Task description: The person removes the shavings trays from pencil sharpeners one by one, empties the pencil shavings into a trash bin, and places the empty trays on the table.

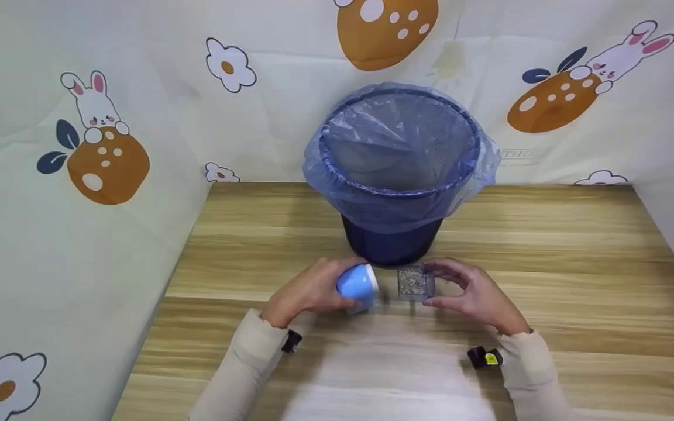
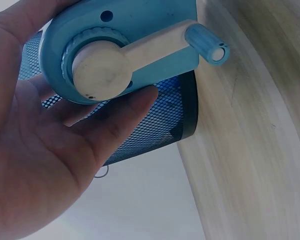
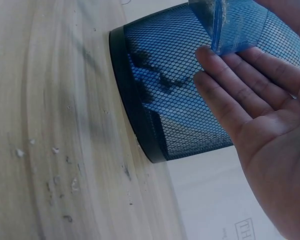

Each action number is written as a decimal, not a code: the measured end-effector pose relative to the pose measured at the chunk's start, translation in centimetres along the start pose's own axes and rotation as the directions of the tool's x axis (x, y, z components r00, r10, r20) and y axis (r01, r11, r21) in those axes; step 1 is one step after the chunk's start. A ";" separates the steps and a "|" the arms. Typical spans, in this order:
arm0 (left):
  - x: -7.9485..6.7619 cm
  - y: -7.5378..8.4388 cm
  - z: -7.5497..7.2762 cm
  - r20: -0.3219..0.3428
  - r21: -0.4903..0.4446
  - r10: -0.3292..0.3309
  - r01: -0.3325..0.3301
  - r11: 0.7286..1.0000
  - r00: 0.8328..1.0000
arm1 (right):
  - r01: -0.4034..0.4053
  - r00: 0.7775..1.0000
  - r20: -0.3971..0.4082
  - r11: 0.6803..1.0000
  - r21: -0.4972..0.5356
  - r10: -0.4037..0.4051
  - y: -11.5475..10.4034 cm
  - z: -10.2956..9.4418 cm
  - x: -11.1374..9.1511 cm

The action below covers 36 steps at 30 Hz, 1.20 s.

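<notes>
My left hand [image 1: 312, 287] grips a blue crank pencil sharpener [image 1: 354, 285], thumb and fingers on opposite sides of its body. In the left wrist view, its white crank arm [image 2: 155, 50] with a blue knob faces the camera. To the right, my right hand [image 1: 480, 297] holds a clear shavings drawer [image 1: 413, 283] between thumb and fingers; grey-brown pencil shavings lie in it. Drawer and sharpener are apart, with a small gap between them. Both hands are just in front of the dark mesh wastebasket [image 1: 392, 241].
A translucent blue bag [image 1: 337, 181] lines the wastebasket and hangs over its rim. In the right wrist view, small shavings [image 3: 55, 150] are scattered on the wooden table [image 1: 243, 234]. A printed cloth [image 1: 155, 234] stands behind and at the sides.
</notes>
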<state>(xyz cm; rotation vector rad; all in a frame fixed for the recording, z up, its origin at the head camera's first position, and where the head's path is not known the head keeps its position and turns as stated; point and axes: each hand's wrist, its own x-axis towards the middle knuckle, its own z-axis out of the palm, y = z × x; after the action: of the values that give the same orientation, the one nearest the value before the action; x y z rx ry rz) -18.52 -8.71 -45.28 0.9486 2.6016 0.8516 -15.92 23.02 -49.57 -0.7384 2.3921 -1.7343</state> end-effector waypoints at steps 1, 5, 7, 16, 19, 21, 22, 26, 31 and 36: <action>0.0 -0.1 0.1 0.000 0.003 -0.002 0.002 1.000 1.000 | 0.002 1.000 -0.003 1.000 0.001 -0.002 0.0 0.0 0.0; 0.0 -0.4 0.4 -0.005 0.019 -0.005 0.005 1.000 1.000 | 0.005 1.000 -0.015 1.000 -0.008 -0.005 0.0 -0.2 -0.1; 0.0 -0.5 0.5 -0.007 0.024 -0.006 0.006 1.000 1.000 | 0.006 1.000 -0.021 1.000 -0.017 -0.006 0.1 -0.3 -0.1; -0.2 -1.1 1.3 -0.014 0.039 -0.007 0.008 0.999 1.000 | -0.010 1.000 -0.025 1.000 -0.028 0.010 0.0 -0.3 -0.2; -0.2 -1.2 1.4 -0.016 0.042 -0.016 0.016 0.999 1.000 | -0.018 0.999 -0.027 0.999 -0.029 0.017 0.0 -0.3 -0.2; -0.3 -1.2 1.5 -0.017 0.039 -0.025 0.026 0.999 1.000 | -0.021 0.999 -0.028 0.999 -0.026 0.020 0.0 -0.4 -0.2; -0.3 -1.2 1.5 -0.018 0.040 -0.026 0.027 0.999 0.999 | -0.023 0.999 -0.029 1.000 -0.021 0.022 0.0 -0.4 -0.3; -0.2 -1.1 1.5 -0.023 0.042 -0.023 0.024 0.999 0.999 | -0.013 0.999 -0.029 1.000 0.002 0.013 0.0 -0.5 -0.3; -0.2 -1.1 1.6 -0.023 0.048 -0.011 0.012 0.999 1.000 | 0.004 1.000 -0.025 1.000 0.014 -0.004 0.0 -0.5 -0.3; -0.2 -1.1 1.6 -0.014 0.044 -0.023 0.023 0.999 1.000 | 0.004 1.000 -0.026 1.000 0.008 -0.004 0.0 -0.6 -0.3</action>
<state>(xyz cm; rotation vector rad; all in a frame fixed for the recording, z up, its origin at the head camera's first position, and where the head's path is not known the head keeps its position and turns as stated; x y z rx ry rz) -18.24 -8.82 -47.25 0.9257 2.6479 0.8015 -15.83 23.63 -49.42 -0.7244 2.4009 -1.7643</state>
